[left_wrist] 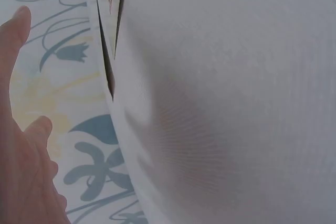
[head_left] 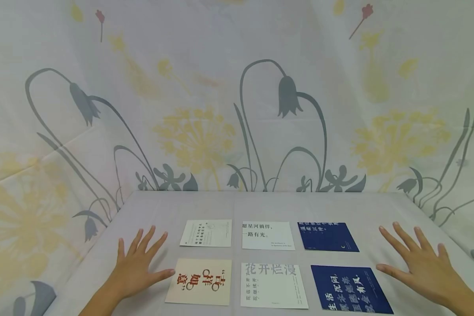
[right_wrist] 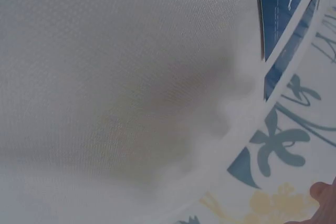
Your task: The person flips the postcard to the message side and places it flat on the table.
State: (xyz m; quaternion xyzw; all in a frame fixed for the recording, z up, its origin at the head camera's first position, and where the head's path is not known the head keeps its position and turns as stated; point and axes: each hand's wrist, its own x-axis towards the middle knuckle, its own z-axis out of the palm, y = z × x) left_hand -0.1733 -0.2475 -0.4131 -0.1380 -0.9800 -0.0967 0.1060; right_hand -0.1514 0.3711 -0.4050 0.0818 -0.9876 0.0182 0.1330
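Spread fingers mark my left hand (head_left: pixel 136 265), which hovers left of a cream card with red characters (head_left: pixel 199 281); its thumb tip appears at that card's edge, though I cannot tell whether they touch. On the other side, my right hand (head_left: pixel 420 267) is also spread, holding nothing, right of a navy card with white and grey characters (head_left: pixel 351 289). Between these two lies a white card with grey lettering (head_left: pixel 274 285). Farther back are a white printed card (head_left: pixel 206 233), another white card (head_left: pixel 267 235) and a second navy card (head_left: pixel 328 237). All lie flat.
The cards lie in two rows of three on a pale cloth-covered table (head_left: pixel 260 204). Behind the table's far edge hangs a flower-printed curtain (head_left: pixel 221 83), which also runs along both sides.
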